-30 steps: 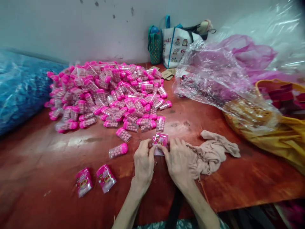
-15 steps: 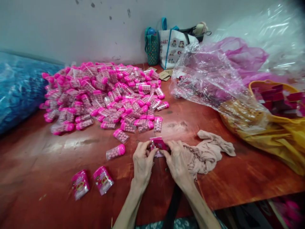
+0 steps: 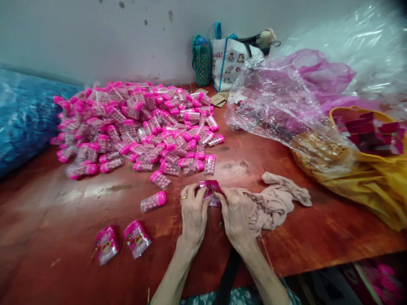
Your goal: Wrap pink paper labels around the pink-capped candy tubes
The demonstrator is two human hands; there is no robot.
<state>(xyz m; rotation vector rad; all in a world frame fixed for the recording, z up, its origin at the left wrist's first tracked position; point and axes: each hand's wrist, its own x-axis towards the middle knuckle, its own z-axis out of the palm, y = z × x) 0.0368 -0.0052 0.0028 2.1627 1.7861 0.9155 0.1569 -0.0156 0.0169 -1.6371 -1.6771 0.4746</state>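
Note:
Both my hands meet near the front middle of the red table (image 3: 318, 245). My left hand (image 3: 192, 216), with a ring on one finger, and my right hand (image 3: 237, 216) pinch a small pink labelled container (image 3: 211, 188) between their fingertips. A single clear tube of pink balls with a pink cap (image 3: 153, 201) lies just left of my left hand. A big heap of such tubes (image 3: 136, 125) covers the table behind. Two pink wrapped containers (image 3: 122, 241) lie at the front left.
A beige cloth (image 3: 276, 201) lies by my right hand. Crumpled clear and pink plastic (image 3: 286, 101) and a yellow bag of red boxes (image 3: 369, 156) fill the right side. A blue sack (image 3: 22, 118) sits at the left. Tote bags (image 3: 222, 57) stand against the wall.
The pink container has tipped down lower between my fingers, and my hands have closed in over it. The view has shifted slightly left.

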